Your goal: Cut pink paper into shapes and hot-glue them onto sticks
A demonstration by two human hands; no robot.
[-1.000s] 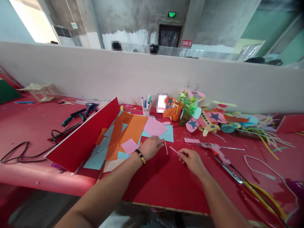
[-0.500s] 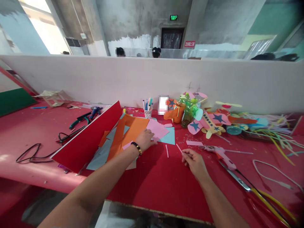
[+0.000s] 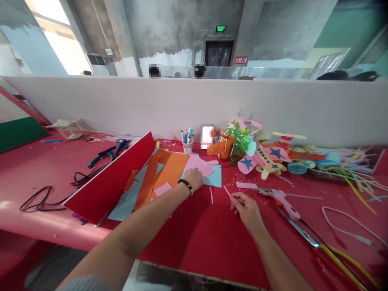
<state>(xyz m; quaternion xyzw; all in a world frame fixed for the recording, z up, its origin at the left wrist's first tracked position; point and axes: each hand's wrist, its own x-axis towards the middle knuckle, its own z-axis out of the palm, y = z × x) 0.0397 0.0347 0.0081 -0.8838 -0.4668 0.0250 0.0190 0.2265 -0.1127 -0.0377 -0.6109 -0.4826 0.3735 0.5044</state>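
My right hand is closed in a pinch on a thin pink strip, which points up and left from the fingertips. Over the lower edge of a pink paper sheet is my left hand, wearing a beaded bracelet. Its fingers bend down out of sight behind the knuckles, so what they do is hidden. Just right of that hand, a second thin pink strip lies on the red board. Light blue paper shows from under the pink sheet.
Orange paper leans by an upright red panel on the left. To the right lie a pink glue gun, a pink paper strip and long scissors. Behind stand a pen cup and bottle-and-paper planes.
My left hand has moved right across the papers, and its spread fingers have curled down. A small pink piece beneath it is now uncovered. My right hand stays almost still with its strip.
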